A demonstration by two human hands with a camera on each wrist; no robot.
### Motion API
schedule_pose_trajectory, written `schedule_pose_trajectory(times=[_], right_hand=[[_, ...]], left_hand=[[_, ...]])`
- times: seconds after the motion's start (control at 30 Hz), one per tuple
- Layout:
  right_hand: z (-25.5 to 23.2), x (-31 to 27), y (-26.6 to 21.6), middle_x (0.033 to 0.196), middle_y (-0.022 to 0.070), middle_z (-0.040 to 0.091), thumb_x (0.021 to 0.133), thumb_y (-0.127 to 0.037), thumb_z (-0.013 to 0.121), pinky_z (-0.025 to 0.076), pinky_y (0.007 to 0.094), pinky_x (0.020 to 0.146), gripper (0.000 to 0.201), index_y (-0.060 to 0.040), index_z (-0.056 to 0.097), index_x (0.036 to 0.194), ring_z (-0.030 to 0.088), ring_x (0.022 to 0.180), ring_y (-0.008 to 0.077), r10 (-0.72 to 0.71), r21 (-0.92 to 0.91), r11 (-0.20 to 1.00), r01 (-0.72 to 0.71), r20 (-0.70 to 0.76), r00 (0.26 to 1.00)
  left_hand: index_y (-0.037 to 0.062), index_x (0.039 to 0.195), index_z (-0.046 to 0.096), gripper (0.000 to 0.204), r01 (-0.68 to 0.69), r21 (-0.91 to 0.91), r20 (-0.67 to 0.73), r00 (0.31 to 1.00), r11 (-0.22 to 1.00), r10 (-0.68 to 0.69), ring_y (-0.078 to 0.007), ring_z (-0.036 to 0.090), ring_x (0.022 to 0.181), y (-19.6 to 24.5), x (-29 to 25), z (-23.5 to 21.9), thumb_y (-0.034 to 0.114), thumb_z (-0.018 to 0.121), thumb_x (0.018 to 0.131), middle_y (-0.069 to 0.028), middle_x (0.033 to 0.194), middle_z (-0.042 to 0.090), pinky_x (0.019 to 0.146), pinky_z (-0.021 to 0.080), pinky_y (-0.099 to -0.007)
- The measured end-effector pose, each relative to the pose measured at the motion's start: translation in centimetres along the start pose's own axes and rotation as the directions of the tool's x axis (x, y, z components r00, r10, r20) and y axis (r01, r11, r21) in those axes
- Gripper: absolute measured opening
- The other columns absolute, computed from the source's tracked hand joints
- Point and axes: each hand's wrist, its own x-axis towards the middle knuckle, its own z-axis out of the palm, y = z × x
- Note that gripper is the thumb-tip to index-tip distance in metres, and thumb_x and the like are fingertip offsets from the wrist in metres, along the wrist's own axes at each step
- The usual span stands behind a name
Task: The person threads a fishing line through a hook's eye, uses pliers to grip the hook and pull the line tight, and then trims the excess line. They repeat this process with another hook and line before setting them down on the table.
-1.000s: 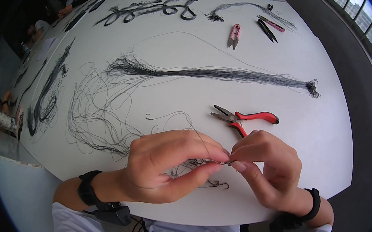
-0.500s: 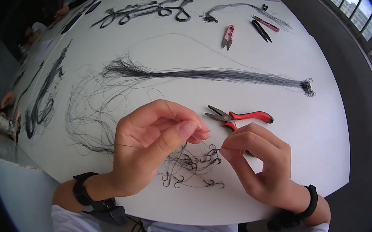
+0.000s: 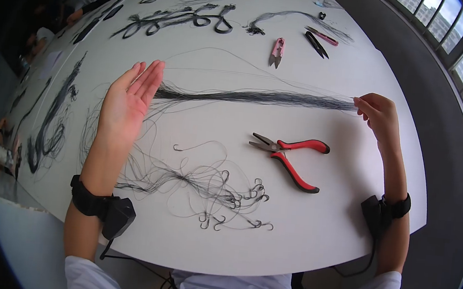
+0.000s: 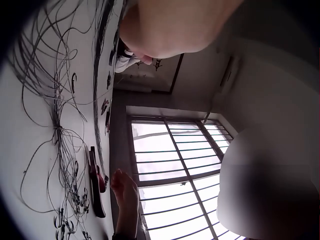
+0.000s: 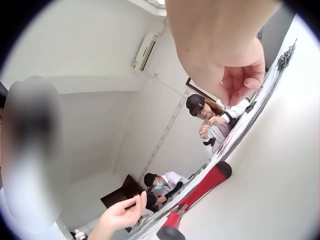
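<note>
My right hand (image 3: pixel 379 117) pinches a thin fishing line (image 3: pixel 260 79) between thumb and finger, above the right end of a long bundle of dark lines (image 3: pixel 258 98). That end's hooks are hidden behind the hand in the head view. Across the table my left hand (image 3: pixel 126 104) lies palm up with its fingers straight, the thin line running by its fingertips and the bundle's frayed end beside it. Nearer the front edge spreads a loose tangle of lines with fish hooks (image 3: pixel 234 200). A single hook (image 3: pixel 177 147) lies above the tangle.
Red-handled pliers (image 3: pixel 298 151) lie, jaws parted, between bundle and tangle. Pink thread snips (image 3: pixel 277 53) and black snips (image 3: pixel 316 44) lie farther back. Looped black bundles (image 3: pixel 182 20) are at the back left. Other people sit along the table's far left side.
Both hands have left the hook tangle and moved apart, up over the long bundle, right hand to the far right, left hand to the left. The left fingers have straightened. The pliers show whole.
</note>
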Motion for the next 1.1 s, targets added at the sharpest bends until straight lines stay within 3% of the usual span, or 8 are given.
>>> schedule_pose_trajectory(times=[0.33,0.43,0.6,0.77,0.83,0.9,0.97,1.1], right_hand=[[-2.1,2.2,3.6,0.06,0.0061,0.061,0.074,-0.017,0.066,0.041,0.0236,0.052,0.019,0.002,0.067,0.075,0.053,0.054,0.0099,0.133,-0.235,0.959,-0.159,-0.123,0.983],[-2.3,2.2,3.6,0.06,0.0064,0.06,0.074,-0.018,0.066,0.041,0.0243,0.052,0.021,0.0025,0.066,0.075,0.053,0.054,0.0102,0.146,-0.266,0.947,-0.183,-0.153,0.977],[-2.5,2.0,3.6,0.059,0.0068,0.06,0.074,-0.02,0.067,0.042,0.025,0.052,0.023,0.0022,0.064,0.069,0.053,0.053,0.0111,0.166,-0.315,0.925,-0.211,-0.164,0.972],[-2.6,2.3,3.6,0.06,0.0071,0.06,0.074,-0.022,0.067,0.044,0.0262,0.054,0.024,0.0,0.06,0.067,0.054,0.055,0.0129,0.19,-0.403,0.88,-0.252,-0.189,0.963],[-2.1,1.5,3.3,0.065,0.0063,0.061,0.076,-0.017,0.064,0.044,0.0266,0.056,0.016,-0.0022,0.06,0.072,0.056,0.059,0.0141,-0.063,-0.537,0.84,-0.072,-0.228,0.972],[-1.0,0.5,1.5,0.068,0.0054,0.062,0.077,-0.012,0.063,0.045,0.0269,0.056,0.01,-0.0028,0.06,0.075,0.057,0.061,0.0144,-0.201,-0.478,0.872,0.102,-0.16,0.966],[0.6,-1.4,-1.8,0.071,0.0041,0.062,0.078,-0.004,0.06,0.044,0.0272,0.056,0.001,-0.0035,0.061,0.077,0.057,0.062,0.0145,-0.369,-0.307,0.886,0.349,-0.009,0.929],[3.5,-5.9,-6.8,0.07,0.0031,0.061,0.071,0.002,0.064,0.044,0.027,0.056,0.008,-0.0048,0.062,0.075,0.056,0.066,0.0154,-0.602,0.058,0.773,0.632,0.381,0.701]], left_hand=[[-0.002,0.118,0.048,0.036,-0.24,0.449,0.007,0.964,0.861,0.265,-0.0228,0.039,0.122,1.1,0.4,-0.9,0.019,0.051,0.089,-0.0119,0.127,0.047,0.105,0.025,-0.0356],[0.006,0.11,0.058,0.029,-0.278,0.723,0.139,0.955,0.633,0.261,-0.0212,0.033,0.125,1.4,0.6,-0.9,0.023,0.055,0.086,-0.0082,0.13,0.043,0.104,0.021,-0.0347],[0.0152,0.098,0.065,0.018,-0.43,0.894,0.411,0.683,-0.122,0.604,-0.0262,0.027,0.128,0.6,1.6,-1.5,0.021,0.06,0.082,-0.0093,0.134,0.033,0.102,0.025,-0.0396],[0.0112,0.097,0.063,0.017,-0.539,0.839,0.471,0.648,-0.075,0.598,-0.0257,0.034,0.123,0.3,0.7,-0.6,0.018,0.059,0.082,-0.0117,0.126,0.041,0.1,0.027,-0.0388],[0.0089,0.097,0.063,0.017,-0.578,0.807,0.524,0.608,-0.12,0.596,-0.0242,0.041,0.119,0.5,-0.1,0.2,0.016,0.057,0.083,-0.0119,0.12,0.049,0.098,0.031,-0.037],[0.0022,0.094,0.061,0.014,-0.638,0.638,0.523,0.77,0.431,0.365,-0.0184,0.056,0.1,0.3,-1.4,1.6,0.011,0.055,0.085,-0.0094,0.099,0.061,0.088,0.041,-0.0298],[-0.0021,0.09,0.061,0.013,-0.545,0.578,0.574,0.801,0.608,0.172,-0.0127,0.061,0.082,-0.8,-2.9,2.7,0.007,0.053,0.086,-0.0054,0.084,0.064,0.076,0.046,-0.0242],[-0.0008,0.088,0.062,0.01,-0.522,0.683,0.691,0.689,0.511,-0.22,-0.012,0.06,0.079,-1.5,-5.4,3.7,0.004,0.056,0.083,-0.006,0.086,0.064,0.077,0.046,-0.0249]])
